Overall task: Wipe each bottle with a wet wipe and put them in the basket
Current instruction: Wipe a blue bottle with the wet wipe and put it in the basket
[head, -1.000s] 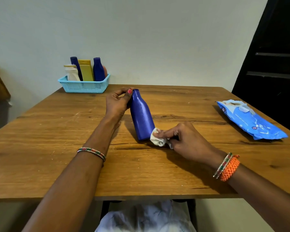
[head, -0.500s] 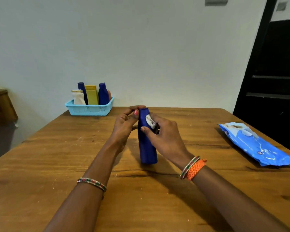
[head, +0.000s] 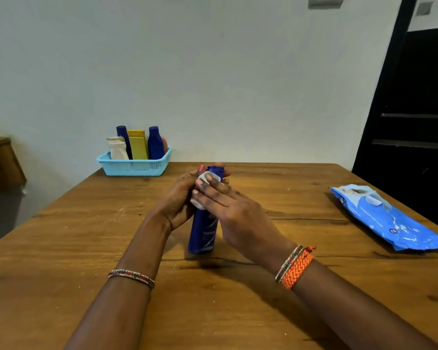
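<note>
A dark blue bottle (head: 203, 233) stands nearly upright on the wooden table (head: 86, 248) in the middle of the view. My left hand (head: 177, 200) grips its upper part from the left. My right hand (head: 235, 215) presses a crumpled white wet wipe (head: 203, 180) against the bottle's neck and front. The bottle's top is partly hidden by my fingers. A light blue basket (head: 134, 166) sits at the table's far left corner with several bottles in it: a white one, two dark blue ones, a yellow one.
A blue pack of wet wipes (head: 390, 221) lies flat near the table's right edge. A pale wall runs behind the table. A dark doorway (head: 415, 109) is at the right, and a wooden piece of furniture (head: 0, 160) at the far left.
The bottle went from tilted to nearly upright. My right hand moved the wipe from the bottle's base up to its neck. The view has tipped upward.
</note>
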